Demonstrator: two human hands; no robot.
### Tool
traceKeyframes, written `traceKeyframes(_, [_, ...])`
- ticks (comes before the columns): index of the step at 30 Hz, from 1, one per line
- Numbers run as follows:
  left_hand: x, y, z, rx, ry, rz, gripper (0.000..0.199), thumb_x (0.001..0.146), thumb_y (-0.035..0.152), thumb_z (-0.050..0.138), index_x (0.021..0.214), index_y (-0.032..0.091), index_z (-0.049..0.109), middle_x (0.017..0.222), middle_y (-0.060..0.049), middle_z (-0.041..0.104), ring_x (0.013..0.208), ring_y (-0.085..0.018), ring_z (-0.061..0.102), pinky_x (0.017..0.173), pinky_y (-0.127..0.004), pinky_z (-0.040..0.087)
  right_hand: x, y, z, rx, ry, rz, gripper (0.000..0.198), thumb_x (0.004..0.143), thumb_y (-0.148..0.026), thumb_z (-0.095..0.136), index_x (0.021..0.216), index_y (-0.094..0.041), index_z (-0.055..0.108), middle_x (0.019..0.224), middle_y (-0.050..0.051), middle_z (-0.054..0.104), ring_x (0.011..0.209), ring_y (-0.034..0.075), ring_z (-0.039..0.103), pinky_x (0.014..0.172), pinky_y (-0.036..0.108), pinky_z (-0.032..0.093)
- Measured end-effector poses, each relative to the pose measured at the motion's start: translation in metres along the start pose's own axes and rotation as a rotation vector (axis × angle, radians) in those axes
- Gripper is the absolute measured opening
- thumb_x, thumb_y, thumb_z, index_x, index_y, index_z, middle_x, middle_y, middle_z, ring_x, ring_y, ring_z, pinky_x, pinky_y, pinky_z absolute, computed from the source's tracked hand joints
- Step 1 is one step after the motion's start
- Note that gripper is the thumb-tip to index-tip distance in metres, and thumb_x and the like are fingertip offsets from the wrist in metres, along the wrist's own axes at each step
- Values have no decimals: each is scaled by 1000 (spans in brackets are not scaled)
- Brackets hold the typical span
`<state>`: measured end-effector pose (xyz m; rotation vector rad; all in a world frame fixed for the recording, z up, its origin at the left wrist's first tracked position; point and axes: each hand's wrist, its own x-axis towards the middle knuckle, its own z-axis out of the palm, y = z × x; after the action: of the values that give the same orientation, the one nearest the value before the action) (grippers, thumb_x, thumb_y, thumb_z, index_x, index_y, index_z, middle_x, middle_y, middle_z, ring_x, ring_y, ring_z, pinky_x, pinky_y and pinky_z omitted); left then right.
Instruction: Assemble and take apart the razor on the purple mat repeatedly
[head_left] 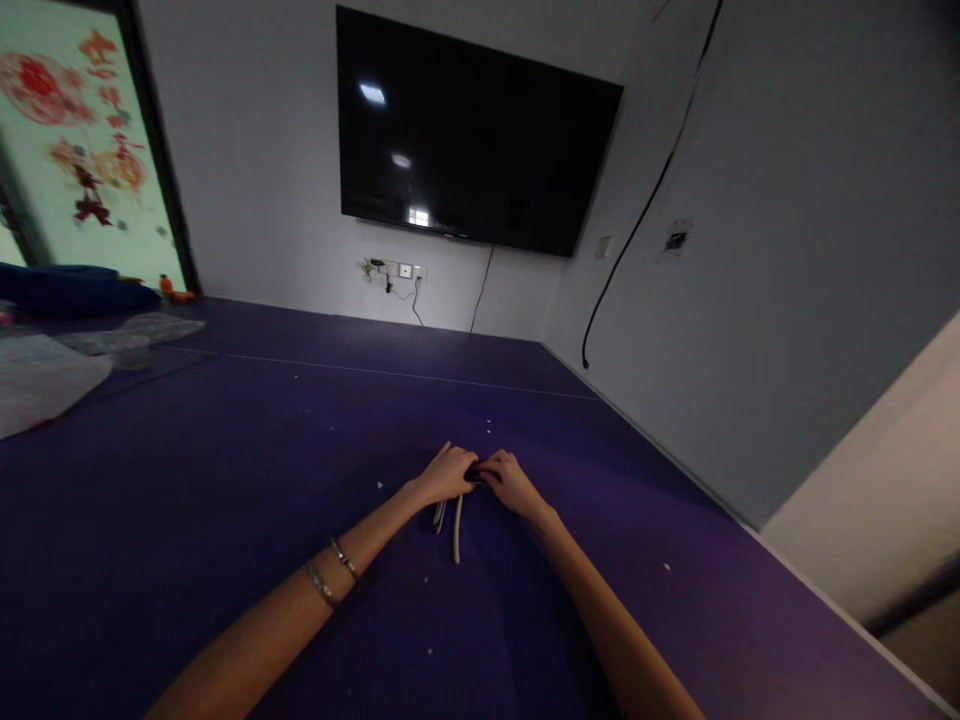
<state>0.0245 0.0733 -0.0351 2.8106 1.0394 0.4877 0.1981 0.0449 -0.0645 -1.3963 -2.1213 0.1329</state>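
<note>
We are pinching a small dark thing [473, 474] with our fingers, left hand [448, 472] and right hand [513, 483] on opposite sides.

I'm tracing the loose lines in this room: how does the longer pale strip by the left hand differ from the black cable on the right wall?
Colour: the pale strip is off-white, the black cable dark.
Visible length: the pale strip looks short, the black cable far longer.
Position: the pale strip extends from the left hand; the black cable hangs along the wall.
Both are slender and slightly curved.
</note>
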Motion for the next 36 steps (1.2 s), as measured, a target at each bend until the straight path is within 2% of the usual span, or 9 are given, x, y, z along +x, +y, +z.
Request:
traceKeyframes(22, [0, 1, -1, 43, 4, 5, 33, 72, 28, 59, 103, 17, 59, 101, -8, 65, 101, -24, 56, 98, -42, 30, 2, 4, 3, 76, 12, 28, 24, 79, -18, 51, 96, -21, 69, 90, 7, 60, 88, 19, 53, 85, 34, 40])
traceKeyframes(27, [1, -2, 3, 54, 16, 9, 38, 71, 24, 59, 108, 17, 56, 101, -8, 64, 102, -24, 56, 97, -39, 32, 4, 9, -2, 151, 91, 66, 24, 80, -18, 50, 95, -21, 68, 88, 6, 63, 85, 18, 55, 81, 32, 43])
traceKeyframes(32, [1, -5, 7, 43, 14, 0, 49, 70, 23, 59, 118, 17, 50, 109, -9, 62, 105, -24, 54, 98, -39, 31, -1, 18, -8, -4, 203, 130, 26, 82, -19, 46, 98, -17, 67, 94, 9, 62, 93, 19, 54, 87, 33, 41])
traceKeyframes(36, [-1, -3, 4, 19, 13, 1, 55, 70, 24, 60, 123, 16, 46, 113, -10, 59, 108, -24, 51, 96, -38, 33, -11, 20, -8, -186, 183, 198, 32, 85, -23, 43, 110, -19, 62, 113, 11, 57, 107, 22, 48, 91, 35, 38])
